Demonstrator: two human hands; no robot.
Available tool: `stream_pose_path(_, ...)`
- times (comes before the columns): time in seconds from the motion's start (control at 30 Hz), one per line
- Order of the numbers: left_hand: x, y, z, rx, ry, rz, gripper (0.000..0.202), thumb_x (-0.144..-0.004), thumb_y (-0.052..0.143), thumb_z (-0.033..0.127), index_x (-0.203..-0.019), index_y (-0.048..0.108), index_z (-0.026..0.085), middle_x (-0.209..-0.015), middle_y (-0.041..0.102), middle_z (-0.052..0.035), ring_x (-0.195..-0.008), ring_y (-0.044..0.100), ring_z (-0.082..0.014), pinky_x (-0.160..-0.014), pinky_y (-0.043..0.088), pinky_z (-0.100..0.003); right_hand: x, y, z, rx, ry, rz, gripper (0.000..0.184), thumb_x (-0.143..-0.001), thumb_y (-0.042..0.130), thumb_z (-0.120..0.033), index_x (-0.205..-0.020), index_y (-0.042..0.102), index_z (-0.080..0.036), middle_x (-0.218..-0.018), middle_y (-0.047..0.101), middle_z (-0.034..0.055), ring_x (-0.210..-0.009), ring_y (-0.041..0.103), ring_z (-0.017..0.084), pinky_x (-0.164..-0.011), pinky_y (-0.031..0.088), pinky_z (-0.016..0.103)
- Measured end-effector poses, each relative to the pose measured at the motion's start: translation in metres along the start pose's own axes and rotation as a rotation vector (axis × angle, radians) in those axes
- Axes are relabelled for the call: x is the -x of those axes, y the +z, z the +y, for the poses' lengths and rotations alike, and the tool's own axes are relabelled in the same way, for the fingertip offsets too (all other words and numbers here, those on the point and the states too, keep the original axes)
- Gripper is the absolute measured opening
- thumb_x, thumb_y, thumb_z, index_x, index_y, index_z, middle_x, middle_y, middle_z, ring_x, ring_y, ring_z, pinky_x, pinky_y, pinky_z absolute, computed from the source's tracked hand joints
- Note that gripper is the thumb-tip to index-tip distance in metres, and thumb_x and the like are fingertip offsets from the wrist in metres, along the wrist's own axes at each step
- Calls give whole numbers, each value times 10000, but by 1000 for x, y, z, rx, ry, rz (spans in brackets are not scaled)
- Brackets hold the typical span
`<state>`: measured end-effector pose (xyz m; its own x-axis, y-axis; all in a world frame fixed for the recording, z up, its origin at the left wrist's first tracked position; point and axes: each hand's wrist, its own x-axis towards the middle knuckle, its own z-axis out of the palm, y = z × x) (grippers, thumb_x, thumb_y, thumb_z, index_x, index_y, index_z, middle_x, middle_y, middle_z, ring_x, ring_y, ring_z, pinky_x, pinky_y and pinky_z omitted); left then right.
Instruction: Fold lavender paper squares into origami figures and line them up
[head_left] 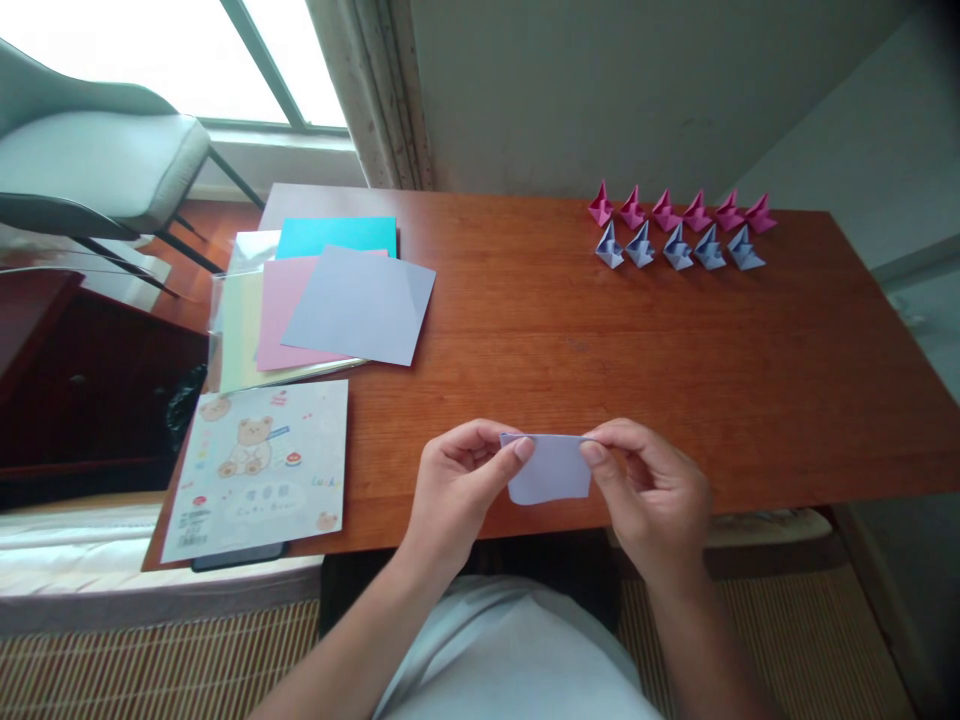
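I hold a small folded lavender paper [550,468] above the near edge of the wooden table [570,340]. My left hand [459,478] pinches its left end with thumb and fingers. My right hand [651,485] pinches its right end the same way. A lavender square sheet [358,304] tops a stack of coloured papers, pink [279,310], blue [336,236] and pale yellow, at the table's left. A row of folded pink paper figures [679,211] and a row of lavender ones [679,247] stand at the far right.
A card with a bear picture [259,468] lies at the near left corner over a dark flat object. A grey chair [97,150] stands by the window at far left. A dark cabinet [82,380] is left of the table.
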<state>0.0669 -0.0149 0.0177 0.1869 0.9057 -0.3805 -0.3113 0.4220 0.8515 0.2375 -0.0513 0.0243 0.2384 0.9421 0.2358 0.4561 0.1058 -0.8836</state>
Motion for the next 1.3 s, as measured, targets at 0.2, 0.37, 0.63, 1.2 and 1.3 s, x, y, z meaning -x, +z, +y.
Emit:
stream_pose_path(0.2,-2,-1,1,0,15,91,153,-746,863,290,-758,755,182,-768,749,-4,-680,633,-100,-643,515,-185,0,1,2,-30,26,-22,68,-906,682,-188,-872,685,-247,-826,699,-3,-765,644,157,-686,516,271)
stream_pose_path(0.37,-2,-3,-1,24,34,67,125,-757,858,270,-731,767,188,-719,740,10,-647,614,-79,-612,490,-157,2,2,4,-32,25,-2,71,-902,686,-188,-864,685,-247,-812,690,-15,-754,632,148,-681,500,263)
stream_pose_path(0.63,-4,-5,-2,2,62,78,124,-790,835,284,-757,765,187,-712,716,23,-652,587,-62,-614,458,-134,0,0,3,-65,57,-36,70,-916,665,-194,-865,661,-241,-810,665,-20,-751,615,143,-680,486,271)
stream_pose_path(1.2,-1,-11,-9,-396,193,-25,278,-874,729,347,-687,649,158,-620,539,26,-588,453,-85,-523,358,-187,-1,1,14,-124,135,-16,84,-923,675,-264,-846,663,-233,-779,631,-16,-714,578,140,-669,467,273)
stream_pose_path(1.3,-2,-9,-9,-449,223,6,274,-880,720,354,-697,653,161,-622,550,24,-579,455,-88,-518,353,-196,-1,4,16,-121,139,26,84,-916,686,-271,-843,668,-233,-781,639,-19,-717,583,138,-666,466,266)
